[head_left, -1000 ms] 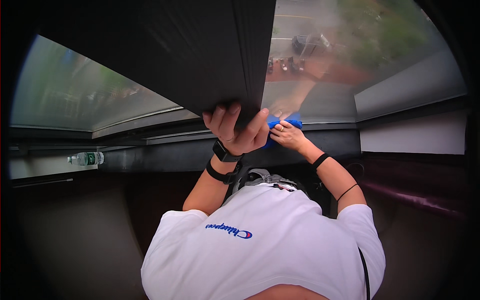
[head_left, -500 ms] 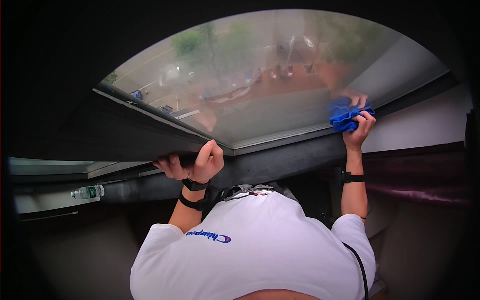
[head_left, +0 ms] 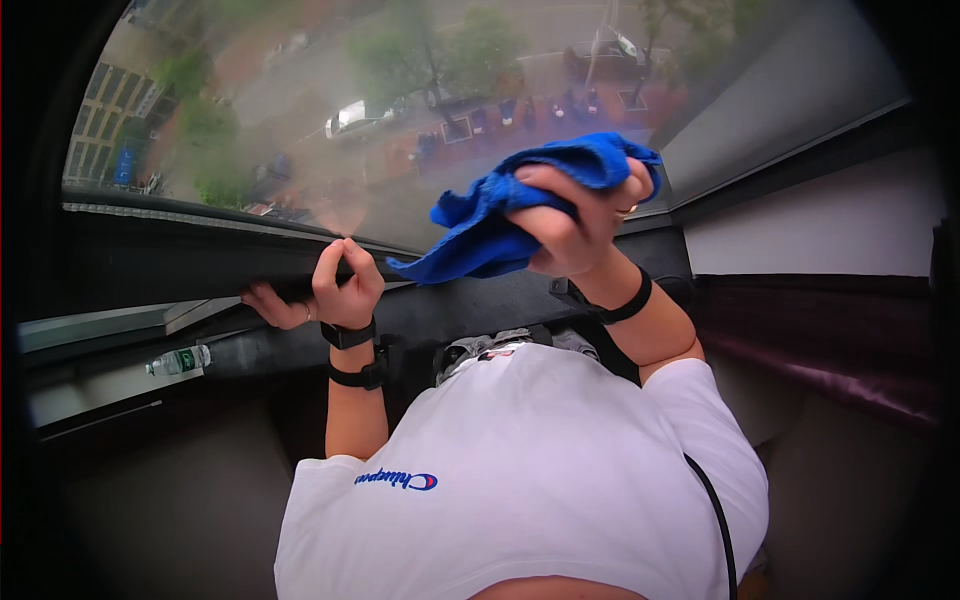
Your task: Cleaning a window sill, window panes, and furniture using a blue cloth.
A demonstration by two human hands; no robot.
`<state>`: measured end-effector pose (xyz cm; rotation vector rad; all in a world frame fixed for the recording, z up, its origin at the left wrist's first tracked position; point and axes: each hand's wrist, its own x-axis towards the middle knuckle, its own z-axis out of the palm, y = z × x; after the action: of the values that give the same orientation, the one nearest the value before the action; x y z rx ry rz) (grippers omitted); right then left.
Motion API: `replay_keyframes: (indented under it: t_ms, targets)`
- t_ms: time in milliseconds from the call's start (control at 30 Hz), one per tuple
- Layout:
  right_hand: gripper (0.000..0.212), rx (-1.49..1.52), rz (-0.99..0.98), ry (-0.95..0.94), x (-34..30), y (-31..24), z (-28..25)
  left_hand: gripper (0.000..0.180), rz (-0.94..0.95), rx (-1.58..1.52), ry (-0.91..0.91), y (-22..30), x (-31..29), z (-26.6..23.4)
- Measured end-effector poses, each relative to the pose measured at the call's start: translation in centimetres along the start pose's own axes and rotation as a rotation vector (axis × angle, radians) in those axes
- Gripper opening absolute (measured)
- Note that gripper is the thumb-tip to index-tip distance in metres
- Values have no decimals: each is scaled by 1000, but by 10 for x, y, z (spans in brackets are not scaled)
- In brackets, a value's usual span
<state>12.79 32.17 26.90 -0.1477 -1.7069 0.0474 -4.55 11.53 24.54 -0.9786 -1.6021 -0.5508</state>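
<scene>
Before the hazy window pane [head_left: 400, 120], its wiping apparently unfinished, my right hand [head_left: 580, 222] clutches a blue cloth [head_left: 478, 228] while my left hand [head_left: 343, 295] grips the dark frame [head_left: 170, 255].

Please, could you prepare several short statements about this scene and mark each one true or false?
1. The right hand holds a blue cloth. True.
2. The blue cloth is folded into a neat square. False: it is crumpled, with a loose corner hanging out.
3. The left hand grips a dark window frame. True.
4. A clear bottle is left of the left hand. True.
5. The clear bottle stands upright. False: it lies on its side.
</scene>
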Motion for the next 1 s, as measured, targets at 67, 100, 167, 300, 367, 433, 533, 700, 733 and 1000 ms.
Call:
replay_keyframes:
  t_ms: [67, 100, 167, 300, 367, 433, 533, 700, 733, 1000]
  targets:
    - [9, 17, -236, -52, -30, -24, 34, 17, 5, 44, -18, -6, -3, -2]
    - [10, 63, -286, -104, -52, -30, 45, 17, -6, 49, -31, -5, -2, -5]
    - [7, 157, -349, -190, -94, -28, 53, 16, -11, 18, -30, -4, -3, -5]
    - [4, 269, -416, -370, -153, 2, 40, 15, -28, 5, -56, -9, -15, -3]
    - [5, 283, -398, -444, -179, 24, 23, 15, -52, 51, -123, -15, -28, -7]
    - [6, 311, -384, -513, -204, 43, 8, 14, -301, -74, -225, -46, -73, -11]
    - [8, 189, -409, -745, -249, 80, -23, 14, -18, -9, -38, 3, -4, 3]
    - [7, 168, -250, -773, -245, 99, -51, 13, 7, 127, -44, 0, 0, -6]
    - [7, 168, -249, -772, -240, 99, -55, 13, 9, 126, -43, -2, -4, -8]
    - [18, 87, 124, -294, -116, 111, -96, 14, -88, -2, -61, -6, -8, -3]
